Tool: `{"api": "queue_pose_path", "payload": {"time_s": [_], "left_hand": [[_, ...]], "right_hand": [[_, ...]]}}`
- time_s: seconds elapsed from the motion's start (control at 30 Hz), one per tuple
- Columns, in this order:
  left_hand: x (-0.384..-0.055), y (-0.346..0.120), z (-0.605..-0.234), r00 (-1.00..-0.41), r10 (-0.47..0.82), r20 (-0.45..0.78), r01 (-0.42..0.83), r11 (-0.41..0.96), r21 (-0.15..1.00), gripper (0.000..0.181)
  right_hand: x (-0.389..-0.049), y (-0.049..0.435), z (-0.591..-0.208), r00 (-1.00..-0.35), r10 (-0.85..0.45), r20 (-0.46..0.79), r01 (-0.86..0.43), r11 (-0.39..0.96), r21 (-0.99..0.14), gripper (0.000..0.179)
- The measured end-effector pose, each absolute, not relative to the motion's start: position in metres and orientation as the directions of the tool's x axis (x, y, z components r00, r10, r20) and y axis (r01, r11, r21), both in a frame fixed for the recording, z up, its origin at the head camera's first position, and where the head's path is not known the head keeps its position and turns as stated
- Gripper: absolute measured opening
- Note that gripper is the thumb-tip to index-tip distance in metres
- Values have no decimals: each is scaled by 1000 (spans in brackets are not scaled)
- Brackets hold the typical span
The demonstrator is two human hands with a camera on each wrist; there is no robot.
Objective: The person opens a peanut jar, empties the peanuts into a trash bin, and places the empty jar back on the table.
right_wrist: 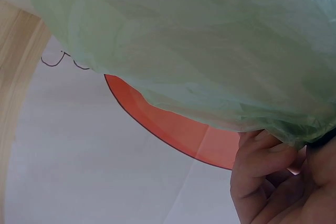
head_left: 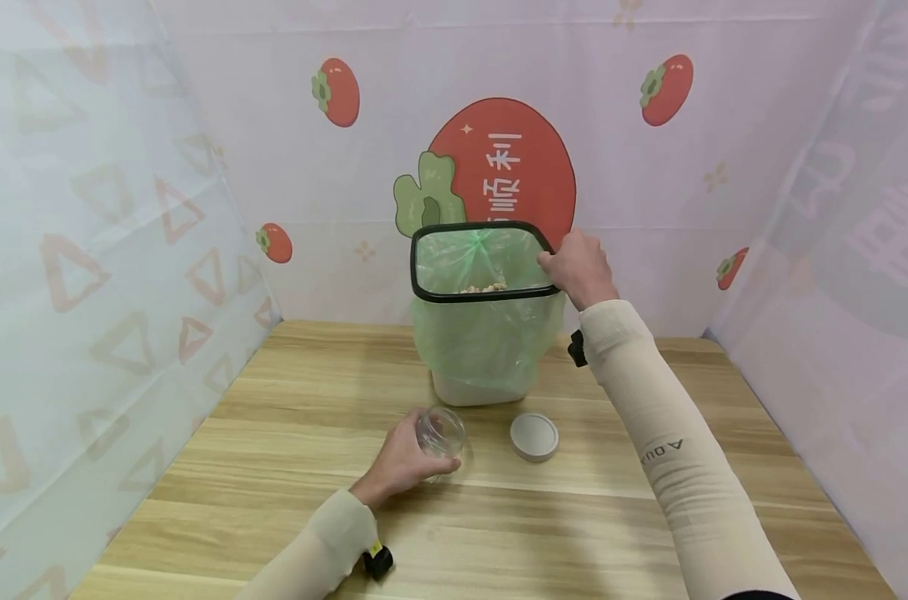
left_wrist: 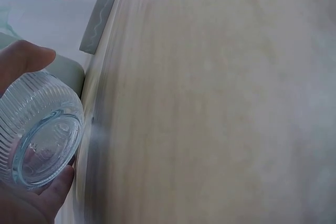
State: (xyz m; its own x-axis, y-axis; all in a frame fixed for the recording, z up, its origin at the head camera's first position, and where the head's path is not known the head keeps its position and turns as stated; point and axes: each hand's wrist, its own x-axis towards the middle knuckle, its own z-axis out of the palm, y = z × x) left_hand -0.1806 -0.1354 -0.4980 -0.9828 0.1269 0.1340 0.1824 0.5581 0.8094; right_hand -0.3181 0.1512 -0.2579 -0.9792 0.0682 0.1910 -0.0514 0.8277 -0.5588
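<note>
My left hand (head_left: pixel 403 460) grips a clear glass jar (head_left: pixel 440 431) without its lid, low over the table. In the left wrist view the ribbed jar (left_wrist: pixel 42 124) shows its thick base, thumb on one side and fingers on the other. My right hand (head_left: pixel 583 268) pinches the black rim (head_left: pixel 484 295) of a trash bin at its right corner. A green plastic bag (head_left: pixel 491 333) lines the bin and hangs over its outside. Small pale bits (head_left: pixel 485 288) lie inside the bag. The right wrist view shows curled fingers (right_wrist: pixel 262 163) at the bag's edge.
A round white lid (head_left: pixel 534 436) lies on the wood-grain table (head_left: pixel 288 500) to the right of the jar, in front of the bin. Printed cloth walls (head_left: pixel 363 167) enclose the table at the back and both sides.
</note>
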Motion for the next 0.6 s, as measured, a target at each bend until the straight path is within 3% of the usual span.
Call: {"api": "queue_pose_path", "payload": {"time_s": [0.23,0.6], "left_hand": [[-180,-140,-500,-983,142,120,179,553,814,89],[-178,-151,-498,-983,149,110,172,510,843,75]], "right_hand": [[-317,151,-259,-980,68,188,-54,817,-574,35],[-318,152,-259,-980,67,186,-51,823,-566,35]]}}
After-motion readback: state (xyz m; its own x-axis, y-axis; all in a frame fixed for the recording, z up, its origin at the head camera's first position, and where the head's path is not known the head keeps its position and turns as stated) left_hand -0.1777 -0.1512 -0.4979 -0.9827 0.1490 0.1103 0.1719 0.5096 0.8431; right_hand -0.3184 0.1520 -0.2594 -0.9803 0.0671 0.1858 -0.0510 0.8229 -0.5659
